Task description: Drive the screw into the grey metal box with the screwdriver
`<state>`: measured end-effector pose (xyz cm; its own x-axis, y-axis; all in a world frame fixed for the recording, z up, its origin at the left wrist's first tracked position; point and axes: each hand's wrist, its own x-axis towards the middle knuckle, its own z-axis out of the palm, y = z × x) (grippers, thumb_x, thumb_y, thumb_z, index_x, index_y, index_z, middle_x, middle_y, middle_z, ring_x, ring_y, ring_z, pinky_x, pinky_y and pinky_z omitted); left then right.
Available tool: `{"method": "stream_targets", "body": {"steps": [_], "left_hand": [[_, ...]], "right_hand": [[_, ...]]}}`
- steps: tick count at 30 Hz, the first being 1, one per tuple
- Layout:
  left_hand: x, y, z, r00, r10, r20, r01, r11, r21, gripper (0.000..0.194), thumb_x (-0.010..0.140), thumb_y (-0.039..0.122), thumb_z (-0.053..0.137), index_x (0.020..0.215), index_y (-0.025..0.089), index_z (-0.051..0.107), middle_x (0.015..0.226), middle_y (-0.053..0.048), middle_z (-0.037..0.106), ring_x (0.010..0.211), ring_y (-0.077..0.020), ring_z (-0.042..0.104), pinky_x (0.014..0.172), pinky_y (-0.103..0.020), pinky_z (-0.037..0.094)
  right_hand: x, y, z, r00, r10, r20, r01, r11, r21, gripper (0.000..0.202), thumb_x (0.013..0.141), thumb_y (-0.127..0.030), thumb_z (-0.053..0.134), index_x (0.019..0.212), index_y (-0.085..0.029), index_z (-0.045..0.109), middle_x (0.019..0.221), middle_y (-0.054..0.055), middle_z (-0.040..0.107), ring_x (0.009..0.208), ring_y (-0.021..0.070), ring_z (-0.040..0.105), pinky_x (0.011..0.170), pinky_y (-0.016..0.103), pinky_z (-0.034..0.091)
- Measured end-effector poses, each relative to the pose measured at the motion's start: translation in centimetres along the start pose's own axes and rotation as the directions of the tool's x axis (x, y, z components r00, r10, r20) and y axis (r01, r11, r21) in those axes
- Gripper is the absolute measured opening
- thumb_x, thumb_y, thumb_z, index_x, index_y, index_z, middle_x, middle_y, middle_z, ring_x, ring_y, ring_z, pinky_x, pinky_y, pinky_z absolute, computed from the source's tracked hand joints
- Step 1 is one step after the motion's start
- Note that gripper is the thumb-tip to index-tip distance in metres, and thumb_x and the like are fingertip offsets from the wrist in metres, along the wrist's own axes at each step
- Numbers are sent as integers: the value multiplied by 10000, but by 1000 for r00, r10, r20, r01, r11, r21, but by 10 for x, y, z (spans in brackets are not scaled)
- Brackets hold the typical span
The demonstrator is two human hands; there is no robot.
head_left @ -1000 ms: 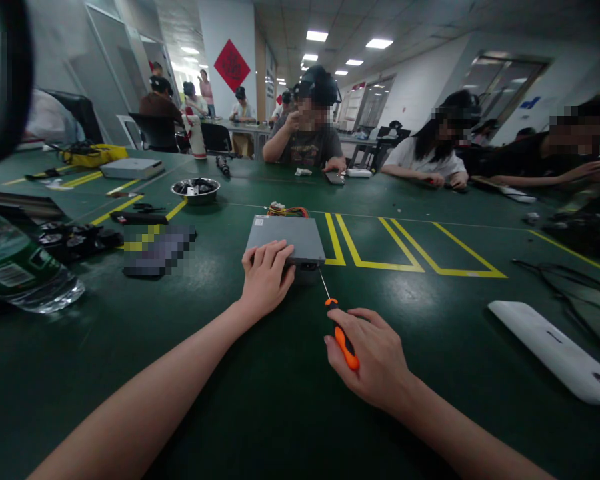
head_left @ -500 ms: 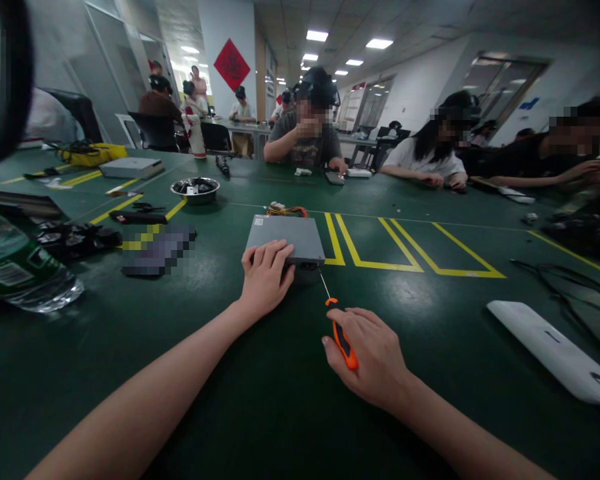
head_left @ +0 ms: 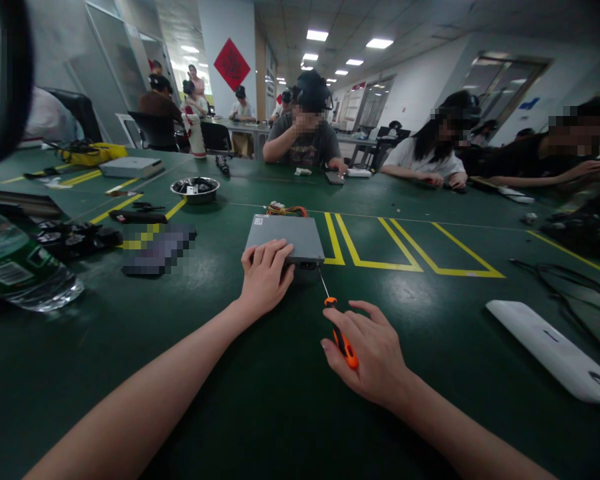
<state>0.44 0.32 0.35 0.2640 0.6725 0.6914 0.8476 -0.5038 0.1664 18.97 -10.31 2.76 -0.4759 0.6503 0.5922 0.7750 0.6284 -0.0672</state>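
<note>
A grey metal computer power supply lies flat on the green table, with a bundle of coloured wires at its far side. My left hand grips its near left part, fingers over the top and thumb against the near side. In my right hand is an orange and black screwdriver, held between thumb and fingers with the index fingertip near the collar. Its thin shaft points away from me, and the tip meets the near right corner of the power supply. The exact contact point is too small to make out.
On the left are a metal bowl of small dark parts, a blurred phone-like object and a water bottle. A white device and black cables lie right. Several people sit across the table.
My right hand's fingers have shifted on the screwdriver handle, with one finger lifted and straighter. The handle has turned slightly. My left hand and the power supply stay put.
</note>
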Motion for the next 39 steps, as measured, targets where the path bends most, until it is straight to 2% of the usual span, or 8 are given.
{"method": "stream_targets", "body": {"steps": [5, 10, 14, 17, 23, 30, 33, 39], "left_hand": [[0, 0, -1, 1000, -3, 7, 3, 1000, 0, 327, 863, 280, 446, 1187, 235, 456, 1244, -59, 524, 1182, -227, 411, 965, -432, 223], [0, 0, 0, 1000, -9, 3, 9, 1000, -1, 329, 860, 276, 453, 1186, 237, 459, 1243, -56, 525, 1177, -225, 416, 973, -429, 223], [0, -1, 1, 1000, -2, 2, 2, 1000, -1, 327, 865, 280, 441, 1189, 236, 460, 1249, -58, 521, 1179, -226, 415, 972, -430, 223], [0, 0, 0, 1000, 0, 2, 0, 1000, -1, 331, 862, 277, 445, 1190, 237, 462, 1247, -65, 523, 1177, -231, 415, 964, -433, 226], [1, 0, -1, 1000, -3, 1, 3, 1000, -7, 336, 861, 275, 450, 1195, 246, 459, 1247, -63, 525, 1175, -229, 413, 968, -434, 217], [0, 0, -1, 1000, -7, 5, 7, 1000, -14, 340, 858, 272, 452, 1196, 244, 460, 1247, -63, 521, 1173, -235, 415, 967, -437, 225], [1, 1, -1, 1000, -9, 1, 9, 1000, -9, 338, 860, 272, 450, 1197, 245, 457, 1244, -63, 524, 1170, -234, 417, 971, -436, 222], [1, 1, -1, 1000, -12, 7, 12, 1000, -5, 330, 861, 282, 454, 1188, 239, 460, 1245, -58, 522, 1175, -226, 412, 972, -429, 225]], "right_hand": [[-1, 0, 2, 999, -31, -16, 30, 999, -46, 185, 795, -198, 470, 889, -148, 622, 670, 12, 539, 607, 114, 489, 873, 369, 400], [2, -2, 1, 999, -48, 13, 49, 994, -93, 168, 784, -262, 493, 780, -181, 640, 688, 28, 497, 659, 137, 464, 872, 395, 391], [1, 0, -1, 999, -33, 18, 34, 997, -65, 278, 812, -374, 485, 916, -151, 615, 702, 25, 545, 656, 138, 506, 891, 410, 377], [0, 2, 0, 1000, -4, -14, 3, 1000, -7, 264, 826, -273, 465, 1011, -113, 562, 692, 6, 582, 604, 112, 523, 896, 377, 385], [0, 0, 3, 998, -53, -31, 50, 995, -90, 158, 755, -178, 494, 840, -180, 628, 713, 28, 530, 669, 141, 485, 872, 391, 403], [1, -1, -2, 1000, -14, -5, 14, 998, -60, 247, 818, -343, 478, 914, -157, 610, 711, 24, 548, 672, 142, 509, 876, 402, 395], [1, 0, -1, 1000, 5, -18, -5, 1000, -6, 259, 831, -273, 474, 1012, -110, 561, 712, 15, 585, 624, 116, 529, 892, 373, 391], [0, -1, 4, 999, -49, -8, 48, 994, -102, 157, 759, -178, 492, 850, -170, 620, 720, 39, 531, 689, 150, 487, 848, 375, 418]]}}
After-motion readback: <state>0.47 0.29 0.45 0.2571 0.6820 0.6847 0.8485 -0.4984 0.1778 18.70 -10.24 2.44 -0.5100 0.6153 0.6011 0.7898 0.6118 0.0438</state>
